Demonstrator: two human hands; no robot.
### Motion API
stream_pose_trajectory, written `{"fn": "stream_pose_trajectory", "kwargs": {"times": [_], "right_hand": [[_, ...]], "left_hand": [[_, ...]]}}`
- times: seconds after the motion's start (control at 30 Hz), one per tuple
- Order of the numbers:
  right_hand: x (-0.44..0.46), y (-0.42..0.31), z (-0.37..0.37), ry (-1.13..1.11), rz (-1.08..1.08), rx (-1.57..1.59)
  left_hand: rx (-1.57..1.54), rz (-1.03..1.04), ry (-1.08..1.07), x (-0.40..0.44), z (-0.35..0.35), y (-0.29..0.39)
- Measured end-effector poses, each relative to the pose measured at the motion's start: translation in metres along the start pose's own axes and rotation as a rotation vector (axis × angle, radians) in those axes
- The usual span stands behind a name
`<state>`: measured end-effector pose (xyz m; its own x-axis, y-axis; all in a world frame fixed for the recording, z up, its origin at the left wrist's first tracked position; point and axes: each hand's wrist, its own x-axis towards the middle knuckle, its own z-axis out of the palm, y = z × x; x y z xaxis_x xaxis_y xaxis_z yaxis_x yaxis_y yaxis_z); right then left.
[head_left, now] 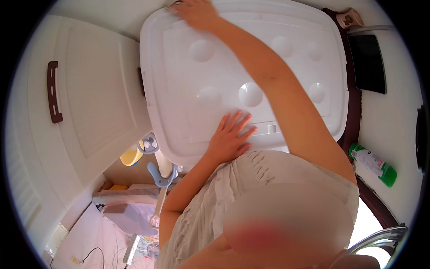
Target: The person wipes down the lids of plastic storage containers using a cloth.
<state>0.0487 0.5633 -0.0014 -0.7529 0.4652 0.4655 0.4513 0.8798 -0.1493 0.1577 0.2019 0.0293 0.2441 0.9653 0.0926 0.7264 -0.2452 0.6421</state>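
A large white plastic lid (pixel 179 103) with rounded corners and several round bumps fills the upper middle. My left hand (pixel 226 141) lies open on its near part, fingers spread, pressing nothing else. Across the lid my right arm reaches to the far left corner. There my right hand (pixel 195 13) is at the lid's edge, blurred and partly cut off by the top of the view. A small dark, shiny thing (pixel 174 4) shows at its fingertips; I cannot make out what it is or whether it is held.
A white cabinet door (pixel 96 98) with a brown handle (pixel 54 92) stands left. To the right are a black tablet-like panel (pixel 367 62), a green and white bottle (pixel 372 164) and a pink cup (pixel 350 19). Blue-grey plastic fittings (pixel 161 175) on a pole are below left.
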Motion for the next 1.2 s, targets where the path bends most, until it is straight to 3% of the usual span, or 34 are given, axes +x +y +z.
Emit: {"fn": "stream_pose_trajectory", "kwargs": {"times": [0.13,0.2,0.3,0.37,0.4,0.47,0.5,0.53,0.57,0.6,0.63,0.7,0.73,0.8,0.9,0.93,0.97,1.13,1.2], "right_hand": [[-0.072,0.114,-0.057,-0.036,0.159,-0.157],[-0.118,0.183,-0.079,0.046,0.104,-0.252],[-0.159,0.232,-0.121,-0.071,0.217,-0.374],[-0.173,0.255,-0.121,-0.112,0.125,-0.617],[-0.168,0.247,-0.114,-0.114,0.125,-0.62],[-0.141,0.205,-0.084,-0.006,0.432,-0.656],[-0.129,0.19,-0.067,-0.019,0.303,-0.463],[-0.106,0.132,-0.086,-0.218,0.218,-0.456],[-0.084,0.133,-0.045,-0.435,0.43,-0.157],[-0.078,0.104,-0.024,-0.137,0.17,-0.104],[-0.069,0.07,-0.022,-0.143,0.053,-0.218],[-0.064,0.049,-0.014,-0.143,0.134,-0.028],[-0.068,0.065,-0.013,-0.141,0.147,-0.032],[-0.083,0.098,-0.017,-0.052,-0.044,0.062],[-0.12,0.158,-0.078,-0.154,-0.052,-0.18],[-0.139,0.184,-0.091,-0.075,0.073,-0.11],[-0.155,0.206,-0.122,-0.135,0.173,-0.102],[-0.206,0.289,-0.182,-0.183,0.247,-0.289],[-0.213,0.298,-0.2,-0.243,0.449,-0.239]], "left_hand": [[0.045,0.029,0.006,0.001,0.0,-0.001],[0.035,0.019,-0.008,0.001,0.0,0.0],[0.053,0.024,-0.016,0.0,0.001,0.0],[0.061,0.02,-0.018,0.001,0.001,0.001],[0.069,0.015,-0.019,0.001,0.002,0.002],[0.073,0.005,-0.03,0.001,0.003,0.004],[0.081,0.002,-0.042,0.003,0.002,0.002],[0.079,0.025,-0.053,0.006,0.001,0.002],[0.092,0.003,-0.066,0.006,0.0,0.004],[0.106,-0.021,-0.079,0.006,-0.001,0.006],[0.106,-0.001,-0.087,0.008,0.0,0.008],[0.133,-0.026,-0.074,0.009,0.0,0.009],[0.132,-0.017,-0.083,0.011,0.001,0.009],[0.159,-0.025,-0.055,0.01,0.003,0.01],[0.167,-0.032,-0.075,0.012,0.001,0.012],[0.167,-0.028,-0.072,0.012,0.001,0.012],[0.17,-0.028,-0.073,0.014,0.002,0.012],[0.191,-0.024,-0.077,0.014,0.003,0.013],[0.191,-0.024,-0.076,0.013,0.004,0.014]]}}
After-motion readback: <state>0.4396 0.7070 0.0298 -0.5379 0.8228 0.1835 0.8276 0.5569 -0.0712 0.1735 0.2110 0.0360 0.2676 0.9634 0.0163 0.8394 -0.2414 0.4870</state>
